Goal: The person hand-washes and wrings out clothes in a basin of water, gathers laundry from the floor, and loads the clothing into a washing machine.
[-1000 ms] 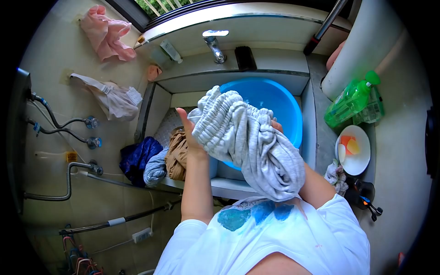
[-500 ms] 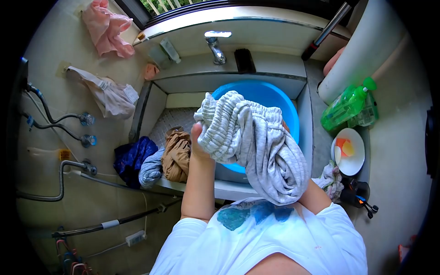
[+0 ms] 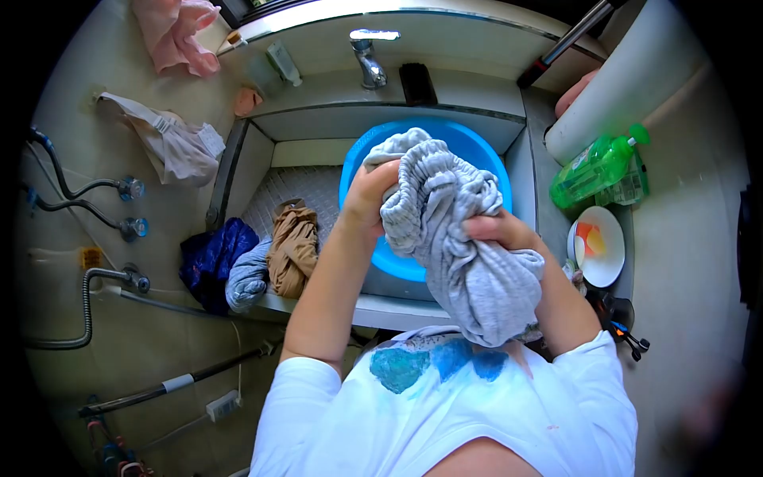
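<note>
A bunched light grey garment (image 3: 477, 290) with a gathered waistband hangs between my hands, above the blue basin (image 3: 350, 175) in the sink. My left hand (image 3: 373, 195) is closed round the waistband end on the left. On the right, my right hand (image 3: 501, 230) grips the folds near the garment's middle. The lower part of the cloth droops in front of my shirt. Brown cloth (image 3: 294, 246), a grey-blue bundle (image 3: 248, 277) and dark blue cloth (image 3: 214, 262) lie side by side on the sink's left front edge.
Behind the basin stands a faucet (image 3: 369, 63), with a black brush-like item (image 3: 417, 84) beside it. Green bottles (image 3: 596, 168) and a white bowl (image 3: 608, 258) sit on the right ledge. Pink cloth (image 3: 179, 36) and a beige garment (image 3: 171, 143) hang on the left wall.
My left hand has moved up and closed over the waistband. My right hand has come from behind the garment to its front and grips the folds. The view has shifted slightly.
</note>
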The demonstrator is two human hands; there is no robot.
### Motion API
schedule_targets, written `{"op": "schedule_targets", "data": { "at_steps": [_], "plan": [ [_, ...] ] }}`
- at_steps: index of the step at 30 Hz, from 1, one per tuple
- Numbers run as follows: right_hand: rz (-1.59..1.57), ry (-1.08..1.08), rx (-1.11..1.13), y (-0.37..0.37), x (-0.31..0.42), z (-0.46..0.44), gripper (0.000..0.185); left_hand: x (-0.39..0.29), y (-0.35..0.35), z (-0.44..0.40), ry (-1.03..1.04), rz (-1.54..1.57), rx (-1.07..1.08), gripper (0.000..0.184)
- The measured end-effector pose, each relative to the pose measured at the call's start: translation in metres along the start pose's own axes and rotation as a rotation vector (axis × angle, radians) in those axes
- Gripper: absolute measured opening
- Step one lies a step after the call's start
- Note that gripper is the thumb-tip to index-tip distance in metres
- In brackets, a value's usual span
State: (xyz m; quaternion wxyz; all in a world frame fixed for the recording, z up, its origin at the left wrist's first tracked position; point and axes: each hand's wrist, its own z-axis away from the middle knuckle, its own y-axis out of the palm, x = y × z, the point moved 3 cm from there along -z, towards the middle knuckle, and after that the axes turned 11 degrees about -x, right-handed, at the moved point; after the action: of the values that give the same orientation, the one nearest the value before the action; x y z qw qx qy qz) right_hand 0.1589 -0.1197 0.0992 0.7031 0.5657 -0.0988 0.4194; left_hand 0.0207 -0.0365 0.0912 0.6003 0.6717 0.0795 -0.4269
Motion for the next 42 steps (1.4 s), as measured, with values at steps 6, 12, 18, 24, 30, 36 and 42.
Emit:
{"op": "schedule_targets", "data": {
  "at_steps": [6,12,18,24,30,36,42],
  "plan": [
    [0.660,-0.158,-0.095,-0.014,-0.008,-0.022,0.056,-0.009,0.007,-0.009,0.108,-0.520,-0.035,0.017],
    [0.783,-0.334,-0.151,-0.020,-0.025,-0.034,0.052,-0.001,-0.010,-0.019,0.252,-0.833,-0.119,0.017],
    [0.893,-0.500,-0.263,-0.027,-0.037,-0.045,0.051,0.004,-0.017,-0.029,0.353,-1.073,-0.173,0.018],
    [0.936,-0.524,-0.350,-0.036,-0.045,-0.054,0.056,0.011,-0.032,-0.026,0.464,-1.104,-0.327,0.024],
    [0.622,-0.449,-0.277,-0.047,-0.061,-0.054,0.051,0.025,-0.067,-0.010,0.305,-0.765,-0.560,0.034],
    [-0.333,0.081,-0.001,-0.015,-0.058,-0.025,0.043,0.009,-0.068,0.032,-0.058,0.123,0.038,0.084],
    [-0.518,0.156,0.135,0.002,-0.068,-0.022,0.043,0.018,-0.054,0.030,0.106,0.146,0.276,0.095]
  ]
}}
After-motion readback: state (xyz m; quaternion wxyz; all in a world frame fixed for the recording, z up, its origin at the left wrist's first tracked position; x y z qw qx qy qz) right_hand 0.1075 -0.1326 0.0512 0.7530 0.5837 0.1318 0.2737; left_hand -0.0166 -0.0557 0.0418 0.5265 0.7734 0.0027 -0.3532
